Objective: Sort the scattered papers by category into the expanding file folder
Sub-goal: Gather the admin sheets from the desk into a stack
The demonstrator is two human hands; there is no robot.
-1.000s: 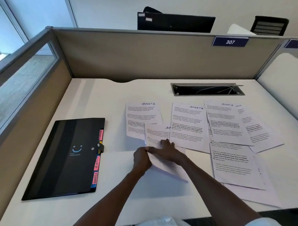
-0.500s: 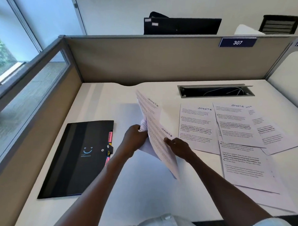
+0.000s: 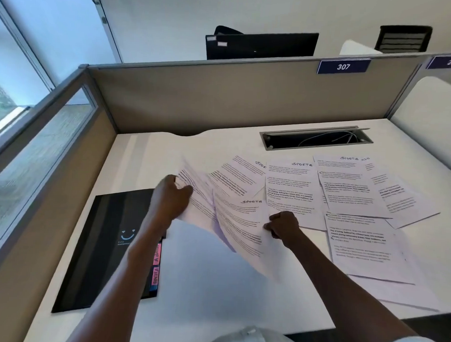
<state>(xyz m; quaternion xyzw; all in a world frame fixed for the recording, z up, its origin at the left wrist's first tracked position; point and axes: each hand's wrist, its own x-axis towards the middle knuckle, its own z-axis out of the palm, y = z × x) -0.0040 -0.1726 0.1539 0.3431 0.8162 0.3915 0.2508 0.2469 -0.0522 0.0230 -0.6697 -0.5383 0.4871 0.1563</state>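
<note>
Left hand [image 3: 170, 198] grips one lifted sheet [image 3: 196, 193]; right hand [image 3: 284, 225] pinches second sheet [image 3: 239, 223]; closed folder [image 3: 107, 243] lies left of both

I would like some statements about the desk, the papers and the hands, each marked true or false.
1. The black file folder lies closed on the desk. True.
2. The left hand rests empty on the folder. False: it holds a lifted sheet.
3. The right hand pinches a sheet headed SPORTS. True.
4. All papers are already filed. False: several sheets lie spread on the desk.
5. The partition sign reads 307. True.
</note>
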